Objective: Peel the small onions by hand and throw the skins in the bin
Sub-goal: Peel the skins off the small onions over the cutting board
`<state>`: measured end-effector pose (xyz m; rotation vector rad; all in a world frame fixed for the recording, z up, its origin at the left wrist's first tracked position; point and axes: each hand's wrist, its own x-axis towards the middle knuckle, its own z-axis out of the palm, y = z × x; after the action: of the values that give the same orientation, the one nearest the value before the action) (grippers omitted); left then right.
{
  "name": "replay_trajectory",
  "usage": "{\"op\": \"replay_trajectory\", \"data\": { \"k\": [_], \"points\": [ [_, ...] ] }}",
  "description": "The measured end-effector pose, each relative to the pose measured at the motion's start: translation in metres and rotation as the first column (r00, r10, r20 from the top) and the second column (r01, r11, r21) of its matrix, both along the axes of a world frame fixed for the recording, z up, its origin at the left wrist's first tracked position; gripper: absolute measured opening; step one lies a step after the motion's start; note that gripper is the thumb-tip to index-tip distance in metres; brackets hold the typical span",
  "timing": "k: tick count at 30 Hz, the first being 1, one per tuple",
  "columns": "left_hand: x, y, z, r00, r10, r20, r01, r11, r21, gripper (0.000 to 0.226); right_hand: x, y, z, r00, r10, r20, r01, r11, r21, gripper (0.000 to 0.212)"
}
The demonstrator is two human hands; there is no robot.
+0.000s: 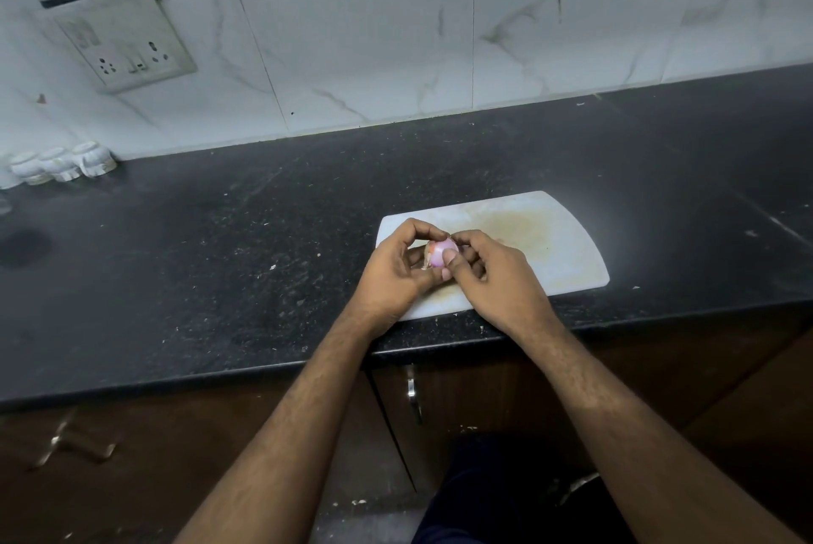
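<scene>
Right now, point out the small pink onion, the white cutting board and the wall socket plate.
small pink onion (441, 252), head view, peeled top.
white cutting board (550, 244), head view, bare middle.
wall socket plate (127, 44), head view, centre face.

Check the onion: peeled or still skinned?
Partly peeled. The onion, held by both the left hand and right hand, shows pink flesh, with papery brown skin still clinging on its left side.

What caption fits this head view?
Both hands, left hand and right hand, peel a small onion over a cutting board.
</scene>
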<state>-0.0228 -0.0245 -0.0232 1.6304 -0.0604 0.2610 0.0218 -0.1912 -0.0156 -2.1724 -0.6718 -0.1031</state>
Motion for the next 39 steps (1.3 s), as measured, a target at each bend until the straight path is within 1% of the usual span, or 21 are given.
{"op": "replay_trajectory", "data": {
  "k": [3, 8, 12, 15, 20, 24, 27, 30, 33, 39],
  "points": [
    [-0.001, 0.001, 0.001, 1.0, 0.003, 0.007, -0.003, 1.0, -0.028, 0.039, -0.003, 0.0, 0.001, 1.0, 0.025, -0.015, -0.024, 1.0, 0.017, 0.031],
    [-0.002, 0.0, 0.003, 1.0, 0.006, 0.024, -0.005, 0.999, -0.034, 0.042, -0.006, -0.001, 0.003, 1.0, 0.017, -0.017, -0.016, 0.999, 0.042, 0.034],
    [-0.002, 0.003, 0.002, 0.999, -0.002, 0.045, 0.003, 1.0, -0.025, 0.04, -0.007, -0.001, 0.004, 1.0, 0.02, -0.012, -0.019, 1.0, 0.021, 0.033],
    [-0.001, 0.004, 0.001, 0.999, -0.009, 0.036, 0.01, 1.0, -0.006, 0.04, -0.005, -0.001, 0.003, 1.0, -0.01, -0.026, 0.01, 1.0, 0.017, 0.033],
    [0.001, 0.002, 0.0, 0.998, -0.017, 0.058, 0.016, 1.0, 0.017, 0.038, -0.005, 0.0, 0.002, 0.998, -0.044, -0.037, 0.043, 0.998, -0.042, 0.029],
    [0.0, 0.004, 0.0, 0.995, -0.066, 0.072, 0.067, 0.998, -0.007, 0.04, -0.001, 0.002, -0.002, 0.997, -0.072, 0.01, 0.073, 0.992, -0.099, 0.02],
    [-0.002, 0.004, 0.001, 0.992, -0.111, 0.058, 0.115, 0.991, -0.067, 0.041, 0.005, 0.002, -0.006, 0.995, -0.103, -0.004, 0.102, 0.993, -0.052, 0.015],
    [-0.003, 0.005, 0.003, 0.995, -0.072, 0.065, 0.078, 0.992, -0.096, 0.036, 0.006, 0.001, -0.008, 0.996, -0.083, -0.012, 0.083, 0.996, 0.041, 0.009],
    [-0.003, 0.004, 0.002, 0.999, -0.041, 0.013, 0.043, 0.99, -0.137, 0.033, 0.005, 0.001, -0.009, 0.996, -0.091, -0.01, 0.092, 0.991, 0.102, 0.007],
    [-0.002, 0.003, 0.003, 1.0, -0.026, -0.014, 0.025, 0.994, -0.106, 0.028, 0.005, 0.001, -0.007, 0.993, -0.119, 0.019, 0.116, 0.986, 0.121, 0.01]
  ]
}}
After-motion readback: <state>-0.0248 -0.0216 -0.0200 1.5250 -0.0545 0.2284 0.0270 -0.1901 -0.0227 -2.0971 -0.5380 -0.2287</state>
